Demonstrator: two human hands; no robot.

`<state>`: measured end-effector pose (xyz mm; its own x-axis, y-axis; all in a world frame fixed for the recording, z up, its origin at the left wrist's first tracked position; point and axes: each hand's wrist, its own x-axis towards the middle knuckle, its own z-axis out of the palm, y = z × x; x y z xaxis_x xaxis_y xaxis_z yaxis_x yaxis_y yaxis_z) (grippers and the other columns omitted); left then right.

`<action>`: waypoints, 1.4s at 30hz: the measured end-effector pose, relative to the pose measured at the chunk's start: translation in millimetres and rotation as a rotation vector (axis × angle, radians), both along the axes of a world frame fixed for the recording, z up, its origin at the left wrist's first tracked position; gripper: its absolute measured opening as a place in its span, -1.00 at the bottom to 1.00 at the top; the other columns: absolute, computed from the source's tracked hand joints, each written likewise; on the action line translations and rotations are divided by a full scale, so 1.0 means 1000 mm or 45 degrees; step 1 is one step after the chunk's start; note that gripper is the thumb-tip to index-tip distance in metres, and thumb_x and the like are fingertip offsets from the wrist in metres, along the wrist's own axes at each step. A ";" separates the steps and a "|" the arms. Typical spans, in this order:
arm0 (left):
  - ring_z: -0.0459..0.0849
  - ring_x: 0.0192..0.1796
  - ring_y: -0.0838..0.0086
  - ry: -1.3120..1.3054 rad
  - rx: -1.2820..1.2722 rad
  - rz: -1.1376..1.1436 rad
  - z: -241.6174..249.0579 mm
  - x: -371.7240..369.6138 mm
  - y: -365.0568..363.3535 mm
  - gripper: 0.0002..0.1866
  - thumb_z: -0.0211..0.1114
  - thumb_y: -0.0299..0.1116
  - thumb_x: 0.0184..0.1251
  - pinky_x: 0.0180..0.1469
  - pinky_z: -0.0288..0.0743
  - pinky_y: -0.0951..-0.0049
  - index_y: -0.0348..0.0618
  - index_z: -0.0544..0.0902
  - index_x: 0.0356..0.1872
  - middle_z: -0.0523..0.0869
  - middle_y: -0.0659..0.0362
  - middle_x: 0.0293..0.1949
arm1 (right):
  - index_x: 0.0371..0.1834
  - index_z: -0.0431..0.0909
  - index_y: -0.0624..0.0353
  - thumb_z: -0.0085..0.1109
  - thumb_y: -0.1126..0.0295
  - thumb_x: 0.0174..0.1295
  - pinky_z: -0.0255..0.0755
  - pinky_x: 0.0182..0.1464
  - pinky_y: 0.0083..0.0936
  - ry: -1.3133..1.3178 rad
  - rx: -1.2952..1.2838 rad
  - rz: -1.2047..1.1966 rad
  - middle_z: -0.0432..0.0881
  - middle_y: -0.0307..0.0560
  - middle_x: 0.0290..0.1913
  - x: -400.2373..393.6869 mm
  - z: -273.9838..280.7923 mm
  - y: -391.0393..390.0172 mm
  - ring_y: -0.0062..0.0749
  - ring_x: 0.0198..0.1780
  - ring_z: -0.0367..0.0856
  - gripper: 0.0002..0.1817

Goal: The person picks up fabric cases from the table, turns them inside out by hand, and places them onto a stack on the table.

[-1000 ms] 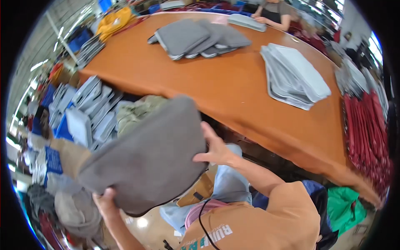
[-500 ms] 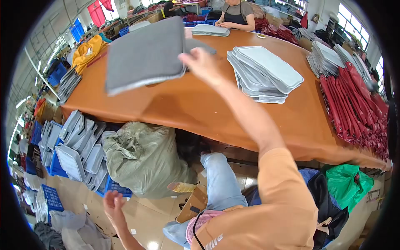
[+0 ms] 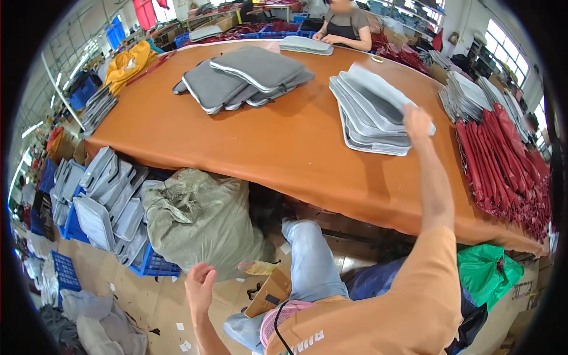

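Pale case (image 3: 381,89) is pinched at its near corner by your right hand (image 3: 418,122), above a stack (image 3: 367,137) on the worktop (image 3: 248,151); your left hand (image 3: 200,287) is empty, loosely curled. It looks light and bendy, best held by its rim.

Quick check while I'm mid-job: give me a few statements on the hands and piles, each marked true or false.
1. The right hand touches the light grey stack. True.
2. The dark grey pile lies left of that stack. True.
3. The left hand presses on the dark grey pile. False: it is in front of the table, off the tabletop.
4. The green bag sits on the tabletop. False: it is below the table's edge.
5. The red pieces are right of both piles. True.
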<state>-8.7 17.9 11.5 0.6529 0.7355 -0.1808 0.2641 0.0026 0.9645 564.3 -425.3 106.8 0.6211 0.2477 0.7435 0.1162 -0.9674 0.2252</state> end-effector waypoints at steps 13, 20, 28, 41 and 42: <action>0.53 0.21 0.24 -1.077 -0.727 -0.248 0.125 0.121 -0.014 -0.28 -0.23 0.21 0.54 0.24 0.42 0.17 -0.19 0.26 0.41 0.49 -0.04 0.27 | -0.08 0.63 0.30 0.01 0.28 0.37 0.47 -0.27 -0.50 1.268 2.369 1.091 0.67 -0.06 -0.22 -0.214 0.003 0.160 -0.47 -0.28 0.57 -0.68; 0.52 0.01 0.53 -0.772 -0.273 -0.059 0.134 0.084 -0.038 -0.43 -0.14 0.04 0.59 0.08 0.41 0.52 -0.29 0.48 0.22 0.61 0.11 0.08 | 0.16 0.51 0.38 0.06 0.21 0.37 0.57 -0.10 -0.40 2.365 1.870 0.735 0.69 0.06 -0.08 -0.303 -0.058 0.273 -0.30 -0.14 0.67 -0.54; 0.50 -0.06 0.53 -0.717 0.094 -0.046 0.130 0.041 -0.008 -0.63 0.00 -0.22 0.56 0.03 0.40 0.56 -0.32 0.49 0.12 0.60 0.12 -0.04 | 0.19 0.50 0.39 0.07 0.20 0.39 0.59 -0.05 -0.38 2.816 1.660 0.902 0.68 0.08 -0.03 -0.303 -0.096 0.330 -0.27 -0.12 0.68 -0.52; 0.45 -0.45 0.49 -0.428 0.490 0.214 0.130 0.043 -0.021 -0.86 0.13 -0.40 0.44 -0.33 0.42 0.43 -0.28 0.53 -0.23 0.58 0.16 -0.46 | 0.09 0.57 0.35 0.12 0.25 0.37 0.58 -0.11 -0.47 2.801 1.641 0.843 0.71 0.00 -0.14 -0.331 -0.070 0.331 -0.35 -0.21 0.68 -0.60; 0.45 -0.45 0.49 -0.439 0.490 0.211 0.131 0.044 -0.020 -0.86 0.13 -0.40 0.44 -0.33 0.42 0.43 -0.28 0.53 -0.23 0.58 0.16 -0.46 | 0.09 0.57 0.35 0.12 0.25 0.37 0.58 -0.11 -0.47 2.789 1.641 0.848 0.71 0.00 -0.14 -0.329 -0.067 0.330 -0.35 -0.21 0.68 -0.60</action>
<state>35.5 -2.5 142.2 0.4963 0.8046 0.3260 -0.0418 -0.3530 0.9347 235.8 -95.1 40.1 0.3752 0.7737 -0.5105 -0.5237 -0.2775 -0.8054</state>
